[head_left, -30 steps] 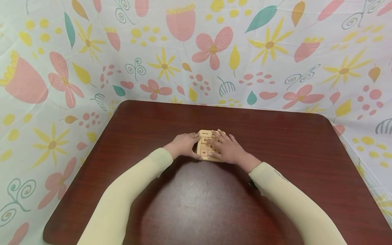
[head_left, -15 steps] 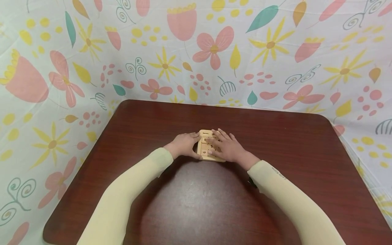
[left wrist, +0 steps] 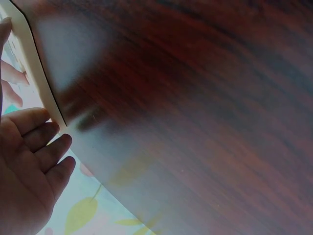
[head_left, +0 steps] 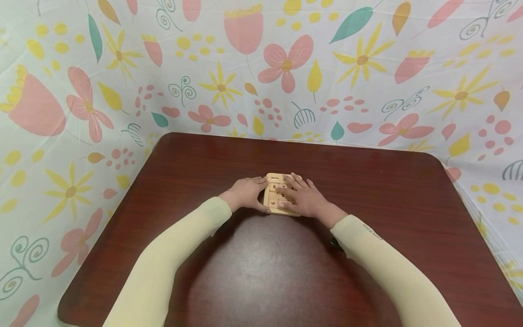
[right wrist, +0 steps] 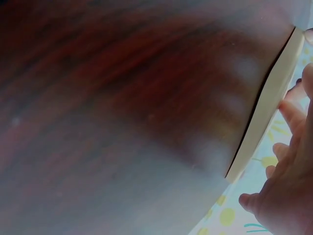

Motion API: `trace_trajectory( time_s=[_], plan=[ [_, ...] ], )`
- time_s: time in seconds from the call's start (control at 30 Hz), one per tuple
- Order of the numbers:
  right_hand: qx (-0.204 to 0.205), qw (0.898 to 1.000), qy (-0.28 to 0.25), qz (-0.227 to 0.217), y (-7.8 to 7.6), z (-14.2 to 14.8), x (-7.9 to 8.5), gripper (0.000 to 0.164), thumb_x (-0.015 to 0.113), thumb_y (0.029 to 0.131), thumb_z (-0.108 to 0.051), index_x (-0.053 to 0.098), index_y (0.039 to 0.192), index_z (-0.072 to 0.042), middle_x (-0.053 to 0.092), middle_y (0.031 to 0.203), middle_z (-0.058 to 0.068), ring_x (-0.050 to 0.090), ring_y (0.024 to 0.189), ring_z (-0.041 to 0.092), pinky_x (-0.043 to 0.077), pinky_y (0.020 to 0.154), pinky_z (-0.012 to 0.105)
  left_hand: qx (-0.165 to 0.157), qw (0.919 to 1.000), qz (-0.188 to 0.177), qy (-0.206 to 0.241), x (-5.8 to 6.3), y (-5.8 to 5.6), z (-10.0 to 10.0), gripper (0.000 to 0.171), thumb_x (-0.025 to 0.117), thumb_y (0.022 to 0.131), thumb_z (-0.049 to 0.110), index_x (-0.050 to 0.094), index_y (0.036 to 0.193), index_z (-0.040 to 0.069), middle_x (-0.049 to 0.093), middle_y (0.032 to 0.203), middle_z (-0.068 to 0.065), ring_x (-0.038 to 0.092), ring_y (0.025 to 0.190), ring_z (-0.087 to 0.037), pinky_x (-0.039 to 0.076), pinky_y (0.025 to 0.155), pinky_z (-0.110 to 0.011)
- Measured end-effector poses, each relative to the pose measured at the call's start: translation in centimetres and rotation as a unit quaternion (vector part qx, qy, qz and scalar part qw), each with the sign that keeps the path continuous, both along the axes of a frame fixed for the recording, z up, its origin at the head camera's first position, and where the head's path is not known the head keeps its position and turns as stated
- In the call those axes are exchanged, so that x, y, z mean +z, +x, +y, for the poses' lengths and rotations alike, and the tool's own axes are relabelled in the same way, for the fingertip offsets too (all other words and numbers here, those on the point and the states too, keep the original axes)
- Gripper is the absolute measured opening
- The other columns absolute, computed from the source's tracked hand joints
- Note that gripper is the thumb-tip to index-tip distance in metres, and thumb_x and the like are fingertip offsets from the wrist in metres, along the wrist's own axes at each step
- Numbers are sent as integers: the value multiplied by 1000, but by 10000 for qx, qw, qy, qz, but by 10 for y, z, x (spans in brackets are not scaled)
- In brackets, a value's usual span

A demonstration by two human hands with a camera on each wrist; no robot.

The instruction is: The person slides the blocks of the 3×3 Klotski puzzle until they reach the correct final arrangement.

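Head view: a pale, rectangular wooden board [head_left: 273, 195] lies toward the far edge of a red-brown worktop [head_left: 261, 254]. The left hand [head_left: 246, 193] grips its left side; the right hand [head_left: 307, 200], loosely spread, covers square numbered tiles [head_left: 274, 186] (seemingly sliding them; next needs steady bracing). Left wrist view: fingers meet the board's rim. Right wrist view: likewise.

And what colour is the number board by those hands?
The number board is pale wood yellow, best seen in the head view.

Your board [head_left: 273, 195] is smooth, pale wood. Your table [head_left: 261, 272] shows a glossy, dark wood-grain surface. Your sleeves [head_left: 163, 254] and the backdrop [head_left: 245, 109] are matt cloth.
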State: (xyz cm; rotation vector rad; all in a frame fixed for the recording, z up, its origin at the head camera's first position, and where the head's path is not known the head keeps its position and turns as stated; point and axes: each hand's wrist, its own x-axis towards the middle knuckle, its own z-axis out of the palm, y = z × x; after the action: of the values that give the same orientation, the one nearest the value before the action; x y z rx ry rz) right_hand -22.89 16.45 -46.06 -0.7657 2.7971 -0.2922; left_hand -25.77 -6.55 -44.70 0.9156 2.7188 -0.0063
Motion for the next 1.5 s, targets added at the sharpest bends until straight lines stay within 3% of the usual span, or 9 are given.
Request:
trace_trajectory(
  time_s=[1.5],
  plan=[
    [244, 9994, -157, 165, 14, 3, 1, 55, 57, 101, -52, 53, 151, -30, 24, 172, 10, 16, 161, 38, 20, 122, 72, 2, 9999, -51, -104, 3, 1, 1, 103, 71, 83, 70, 37, 159, 9, 33, 169, -7, 36, 156, -23, 39, 123, -43]
  ],
)
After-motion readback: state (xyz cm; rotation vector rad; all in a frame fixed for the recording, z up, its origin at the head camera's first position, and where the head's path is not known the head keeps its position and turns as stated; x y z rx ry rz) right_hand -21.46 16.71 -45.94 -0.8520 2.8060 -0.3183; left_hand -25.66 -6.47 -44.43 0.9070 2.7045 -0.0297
